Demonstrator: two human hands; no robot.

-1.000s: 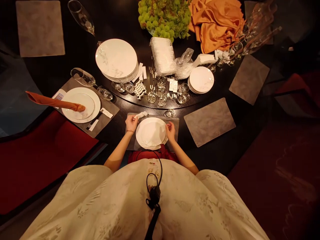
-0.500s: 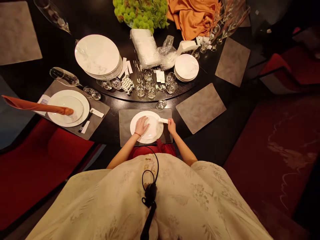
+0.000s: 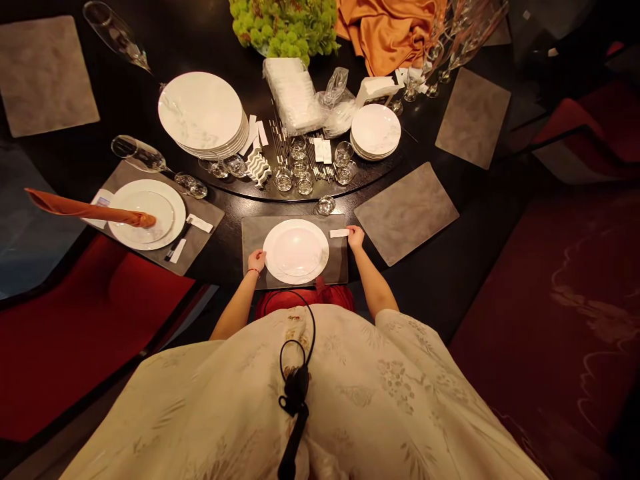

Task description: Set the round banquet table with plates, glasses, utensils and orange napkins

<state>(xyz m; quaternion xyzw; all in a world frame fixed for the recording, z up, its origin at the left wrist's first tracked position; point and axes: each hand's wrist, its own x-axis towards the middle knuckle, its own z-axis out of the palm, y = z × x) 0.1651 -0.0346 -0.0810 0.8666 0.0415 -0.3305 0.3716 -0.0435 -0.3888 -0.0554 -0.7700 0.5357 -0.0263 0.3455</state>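
Left hand (image 3: 257, 259) retreating left of plate (image 3: 297, 248), finger state unclear; right hand (image 3: 355, 237) pinching white strip (image 3: 339, 233) right of plate, dressing that side.

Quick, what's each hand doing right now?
Left hand: beside the white plate; open or closed, cannot tell.
Right hand: closed, holding a white strip.

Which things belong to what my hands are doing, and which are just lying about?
In use: small white piece in the right hand; plates beside the left hand; grey placemat underneath.

Apparently just nearby: green plant; orange cloth; wrapped white stack.
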